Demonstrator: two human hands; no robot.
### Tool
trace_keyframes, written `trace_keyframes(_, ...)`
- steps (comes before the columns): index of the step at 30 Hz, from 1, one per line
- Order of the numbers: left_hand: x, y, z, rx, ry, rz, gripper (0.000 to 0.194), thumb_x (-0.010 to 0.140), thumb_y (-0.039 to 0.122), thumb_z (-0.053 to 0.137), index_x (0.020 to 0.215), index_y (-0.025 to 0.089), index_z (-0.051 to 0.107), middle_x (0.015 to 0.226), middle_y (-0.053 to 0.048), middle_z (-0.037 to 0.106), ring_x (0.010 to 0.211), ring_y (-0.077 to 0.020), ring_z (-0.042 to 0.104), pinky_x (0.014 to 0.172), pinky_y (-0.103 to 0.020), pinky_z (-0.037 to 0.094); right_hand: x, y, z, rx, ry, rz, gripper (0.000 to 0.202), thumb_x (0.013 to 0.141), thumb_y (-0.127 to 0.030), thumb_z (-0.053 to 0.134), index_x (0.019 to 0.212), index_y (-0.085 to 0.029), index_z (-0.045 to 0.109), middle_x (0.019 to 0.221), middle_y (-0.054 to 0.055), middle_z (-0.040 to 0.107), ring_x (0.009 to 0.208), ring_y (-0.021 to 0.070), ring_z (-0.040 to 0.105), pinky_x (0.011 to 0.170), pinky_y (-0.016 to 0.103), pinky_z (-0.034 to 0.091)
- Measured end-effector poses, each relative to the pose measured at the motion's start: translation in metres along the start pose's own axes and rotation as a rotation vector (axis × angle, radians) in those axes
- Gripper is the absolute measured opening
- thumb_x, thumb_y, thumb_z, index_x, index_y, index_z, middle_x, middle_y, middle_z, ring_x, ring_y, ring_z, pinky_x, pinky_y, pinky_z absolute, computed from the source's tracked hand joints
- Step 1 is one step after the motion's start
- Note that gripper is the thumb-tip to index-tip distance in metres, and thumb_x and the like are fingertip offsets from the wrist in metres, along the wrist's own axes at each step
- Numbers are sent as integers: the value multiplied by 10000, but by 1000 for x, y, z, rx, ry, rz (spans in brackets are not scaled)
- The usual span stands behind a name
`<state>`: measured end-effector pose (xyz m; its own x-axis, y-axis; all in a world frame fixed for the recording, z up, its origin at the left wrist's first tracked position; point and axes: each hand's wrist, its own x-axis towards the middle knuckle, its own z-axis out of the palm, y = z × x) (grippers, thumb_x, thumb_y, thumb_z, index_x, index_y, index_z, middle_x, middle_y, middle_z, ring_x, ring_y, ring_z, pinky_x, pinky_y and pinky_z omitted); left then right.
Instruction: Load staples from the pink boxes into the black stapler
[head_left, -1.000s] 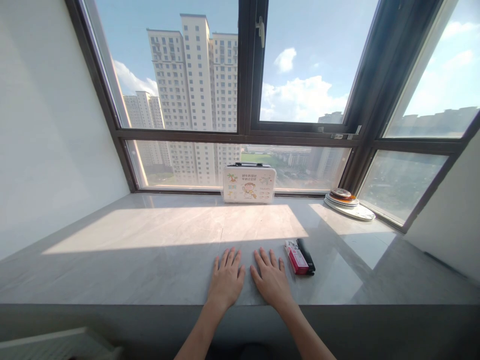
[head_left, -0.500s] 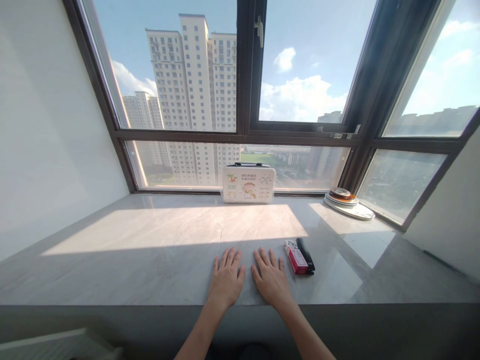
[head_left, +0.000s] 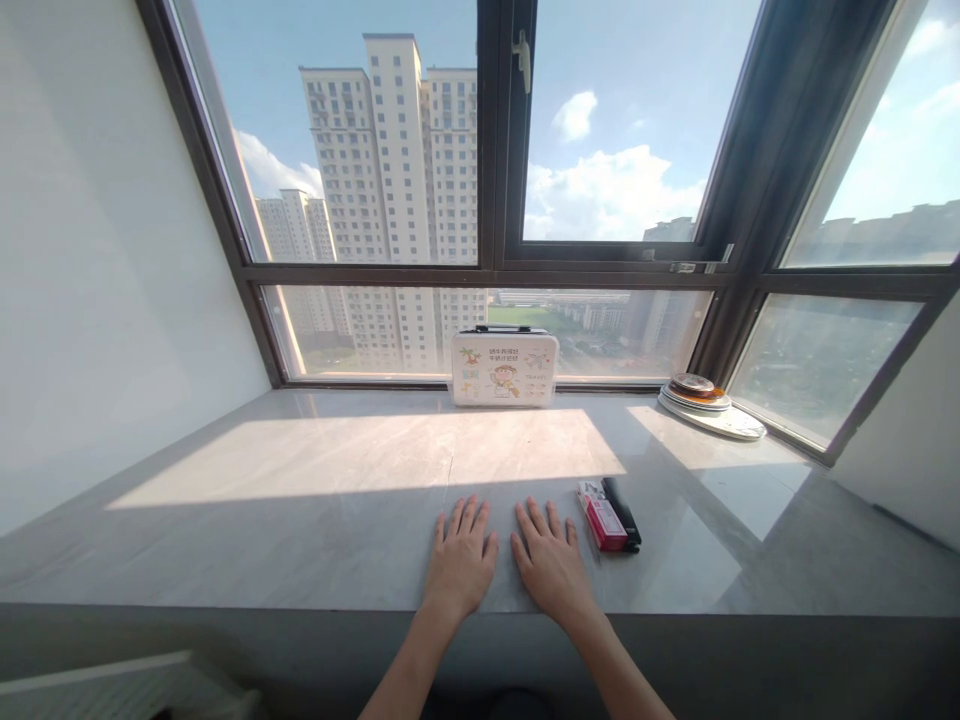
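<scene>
My left hand (head_left: 460, 562) lies palm down on the grey marbled windowsill (head_left: 285, 550), fingers stretched out and holding nothing. Beside it, my right hand (head_left: 553, 565) rests flat in the same way, also open, with a gap between the two thumbs. Just right of my right hand are a small red and white box (head_left: 604, 520) and a black, elongated item (head_left: 622, 512), lying side by side. Neither hand touches them. Farther back, a white case (head_left: 504, 372) with cartoon prints and a dark handle stands upright against the window.
A stack of round, plate-like things (head_left: 705, 398) sits in the back right corner. Dark window frames (head_left: 487, 275) bound the sill behind, and a white wall (head_left: 120, 300) bounds it on the left. The sill's front edge runs beneath my wrists. A pale object (head_left: 120, 685) is at lower left.
The whole view has shifted slightly, so everything sits a little farther right. Both hands stay flat in the same place on the sill.
</scene>
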<state>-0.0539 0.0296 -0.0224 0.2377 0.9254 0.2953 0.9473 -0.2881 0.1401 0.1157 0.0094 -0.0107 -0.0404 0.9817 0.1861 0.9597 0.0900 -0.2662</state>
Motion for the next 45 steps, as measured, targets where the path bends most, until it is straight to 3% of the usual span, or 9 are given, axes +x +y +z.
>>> trace_keyframes(6, 0, 0, -2, -24, 1, 11, 533, 1014, 414, 280, 1529, 308, 365, 1627, -21, 297, 1505, -264, 221, 1217, -542, 172, -1, 4, 1, 115, -8, -18, 546, 990, -430, 343, 1511, -295, 431, 1620, 6, 312, 1523, 289, 155, 1216, 517, 90)
trace_keyframes(10, 2, -3, 0, -43, 7, 8, 534, 1009, 416, 287, 1526, 313, 367, 1627, -14, 296, 1508, -260, 215, 1219, -536, 173, 0, 18, -18, 404, -3, -25, 513, 982, -431, 331, 1412, -265, 556, 1547, 25, 448, 1479, 231, 302, 1186, 422, 279)
trace_keyframes(16, 4, -5, 5, -59, -4, 3, 545, 1004, 422, 279, 1530, 303, 361, 1631, -16, 285, 1513, -263, 201, 1223, -542, 155, 19, 109, -81, 465, 381, 136, 534, 924, -526, 434, 1346, -252, 613, 1331, 120, 615, 1196, 276, 578, 957, 390, 486)
trace_keyframes(22, 3, -5, 5, -67, 8, 0, 542, 1006, 420, 274, 1527, 301, 366, 1624, -28, 302, 1510, -253, 211, 1222, -539, 150, 34, 171, -81, 577, 73, 258, 581, 838, -600, 537, 1202, -178, 703, 954, 99, 726, 877, 260, 661, 828, 371, 516)
trace_keyframes(28, 4, -5, 5, -91, -1, -6, 544, 1010, 435, 274, 1526, 292, 369, 1620, -26, 313, 1515, -248, 201, 1229, -524, 135, 28, 134, -56, 707, -50, 234, 574, 866, -686, 468, 1029, -196, 719, 613, -9, 623, 445, 145, 515, 443, 251, 443)
trace_keyframes(34, 5, -11, 4, -394, 62, -84, 591, 1020, 541, 300, 1511, 220, 380, 1563, -72, 419, 1486, -238, 286, 1234, -472, 142, 43, 45, -17, 831, -29, 209, 575, 884, -689, 475, 1049, -187, 701, 686, 9, 644, 449, 131, 561, 406, 219, 438)
trace_keyframes(38, 5, -16, 0, -535, 139, -165, 595, 1001, 566, 365, 1482, 217, 389, 1490, -97, 506, 1401, -243, 432, 1169, -411, 304, 53, -12, 5, 856, 28, 192, 574, 916, -678, 434, 1010, -180, 704, 680, 24, 656, 444, 144, 574, 406, 225, 422)
trace_keyframes(42, 9, -17, -1, -568, 333, -182, 691, 865, 546, 629, 1427, 196, 431, 1423, -121, 527, 1348, -286, 463, 1112, -414, 378, 46, -25, 6, 860, 111, 207, 586, 913, -680, 435, 1016, -176, 715, 678, 40, 671, 505, 172, 594, 444, 241, 414)
trace_keyframes(45, 14, -19, 0, -547, 405, -188, 531, 814, 430, 698, 1272, 196, 563, 1255, -112, 605, 1202, -289, 558, 1035, -421, 435, 33, -13, 0, 850, 155, 230, 611, 906, -688, 436, 1066, -168, 715, 663, 39, 663, 516, 186, 593, 453, 255, 408)
